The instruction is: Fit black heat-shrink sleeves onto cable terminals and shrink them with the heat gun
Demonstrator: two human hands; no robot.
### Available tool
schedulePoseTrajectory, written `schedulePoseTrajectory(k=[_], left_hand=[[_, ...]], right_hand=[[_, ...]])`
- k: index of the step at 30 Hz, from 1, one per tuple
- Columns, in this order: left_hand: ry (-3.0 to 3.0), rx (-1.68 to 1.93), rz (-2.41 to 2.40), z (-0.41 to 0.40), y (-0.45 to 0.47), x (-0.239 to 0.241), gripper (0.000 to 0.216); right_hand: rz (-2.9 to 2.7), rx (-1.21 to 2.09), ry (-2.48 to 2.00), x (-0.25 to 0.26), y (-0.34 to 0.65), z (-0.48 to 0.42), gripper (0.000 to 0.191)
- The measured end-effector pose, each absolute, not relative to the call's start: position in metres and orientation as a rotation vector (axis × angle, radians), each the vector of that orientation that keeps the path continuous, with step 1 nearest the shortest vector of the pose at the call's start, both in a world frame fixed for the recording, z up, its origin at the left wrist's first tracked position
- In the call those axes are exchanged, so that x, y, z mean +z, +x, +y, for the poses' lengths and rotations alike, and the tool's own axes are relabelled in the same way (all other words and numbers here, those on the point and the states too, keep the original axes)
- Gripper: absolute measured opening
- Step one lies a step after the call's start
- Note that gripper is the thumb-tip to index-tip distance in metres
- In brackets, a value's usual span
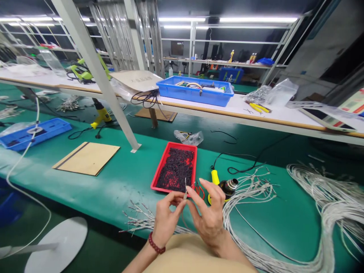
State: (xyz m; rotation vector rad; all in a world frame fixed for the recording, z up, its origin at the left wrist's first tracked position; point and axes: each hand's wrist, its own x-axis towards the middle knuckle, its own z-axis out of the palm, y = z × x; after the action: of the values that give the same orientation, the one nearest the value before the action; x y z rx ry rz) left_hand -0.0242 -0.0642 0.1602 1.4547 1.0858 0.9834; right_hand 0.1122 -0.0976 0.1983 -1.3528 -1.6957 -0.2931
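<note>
My left hand (167, 218), with a red bead bracelet at the wrist, and my right hand (209, 212) meet above the near edge of the green bench. Both pinch the end of a thin grey wire (185, 192) that stands up between the fingertips. Just behind the hands sits a red tray (160, 167) full of small dark pieces. A yellow-handled heat gun (223, 185) lies to the right of the tray. Cut grey wire ends (139, 218) fan out on the bench under my left hand.
A big bundle of grey wires (327, 204) loops over the right of the bench. A wooden board (87, 158) lies to the left, a blue tray (34, 132) farther left. A slanted white post (113, 102) rises behind. A blue bin (196, 91) sits on the upper shelf.
</note>
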Motion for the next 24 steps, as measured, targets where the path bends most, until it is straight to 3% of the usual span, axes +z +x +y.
schedulePoseTrajectory(k=[10, 13, 17, 24], left_hand=[[1.180, 0.904, 1.088, -0.065, -0.020, 0.154, 0.020], [1.200, 0.864, 1.086, -0.065, -0.019, 0.156, 0.020], [1.216, 0.851, 1.085, -0.065, -0.018, 0.154, 0.024], [1.134, 0.780, 0.954, -0.067, -0.019, 0.156, 0.024]], right_hand=[[-1.737, -0.229, -1.601, 0.175, 0.121, -0.098, 0.012], [-1.707, -0.219, -1.598, 0.178, 0.120, -0.102, 0.013], [-1.782, -0.278, -1.618, 0.181, 0.120, -0.102, 0.030], [-1.790, -0.182, -1.574, 0.174, 0.129, -0.100, 0.013]])
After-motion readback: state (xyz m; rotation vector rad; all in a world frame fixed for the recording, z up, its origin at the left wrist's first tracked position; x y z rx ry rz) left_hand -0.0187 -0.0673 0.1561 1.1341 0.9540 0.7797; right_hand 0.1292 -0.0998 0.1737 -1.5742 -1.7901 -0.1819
